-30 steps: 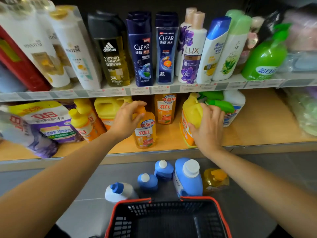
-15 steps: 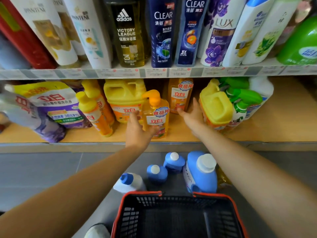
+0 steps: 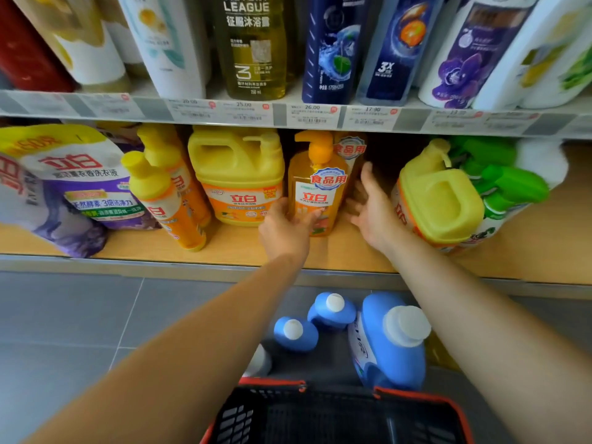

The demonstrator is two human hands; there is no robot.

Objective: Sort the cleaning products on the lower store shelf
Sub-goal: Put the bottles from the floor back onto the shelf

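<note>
While the orange pump bottle (image 3: 315,190) stands upright on the lower shelf (image 3: 320,251), between the yellow jug (image 3: 237,168) and a dark gap, the entry reads:

- Left hand (image 3: 283,233): thumb and fingers curled round the bottle's lower body, holding it
- Right hand (image 3: 373,208): fingers spread and straight, holding nothing, reaching into the gap just right of the bottle
- Step in hand, as judged: lining up the pump bottles beside the jug
- Handling advice: keep the grip low on the body, not on the pump head. Slide along the wood rather than lift, since the shelf above seems to leave little headroom. Let the free hand guard the leaning jug (image 3: 442,200) at right, tilted just beside the green spray bottles (image 3: 506,181), which may topple
- Not made out: a second orange bottle (image 3: 350,149) stands behind, only its label top showing, and whether the right fingertips touch it cannot be told. The back of the shelf is in shadow. The pouches (image 3: 80,174) are cut off at left
</note>
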